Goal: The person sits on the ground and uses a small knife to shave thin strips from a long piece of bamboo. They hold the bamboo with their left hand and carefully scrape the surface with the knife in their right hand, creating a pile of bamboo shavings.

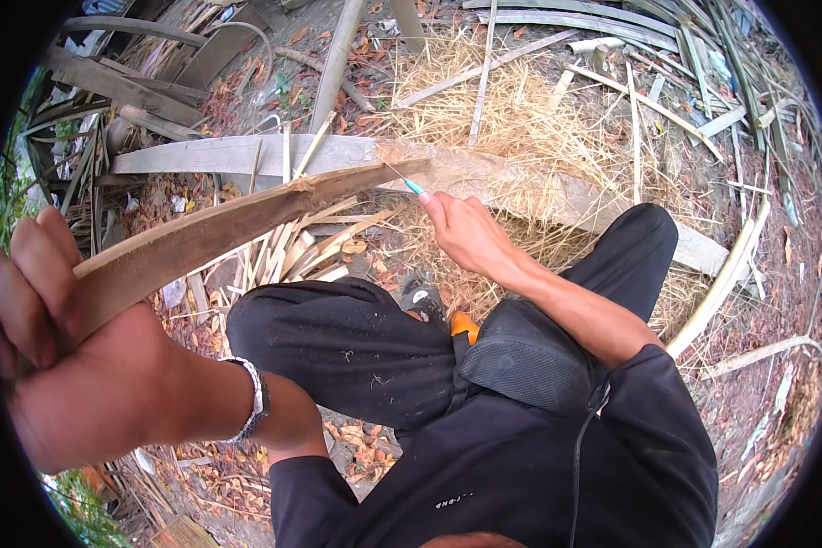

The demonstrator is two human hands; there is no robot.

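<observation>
My left hand (110, 384) is closed round the near end of a long split bamboo strip (201, 233), its fingers wrapped over it. The strip runs up and to the right, and its far end lies over a grey wooden plank (201, 157). In my right hand (470, 237) is a small knife (413, 185) with a light blue handle, my fingers closed on it. Its thin blade points up and left, close to the strip's far end; I cannot tell whether it touches.
Pale straw-like shavings (539, 119) cover the ground beyond and around the plank. Cut slats (292, 247) lie in a heap by my left knee. Old boards (119, 87) are stacked at far left, long bamboo strips (575, 23) at far right. A black pouch (530, 365) rests on my lap.
</observation>
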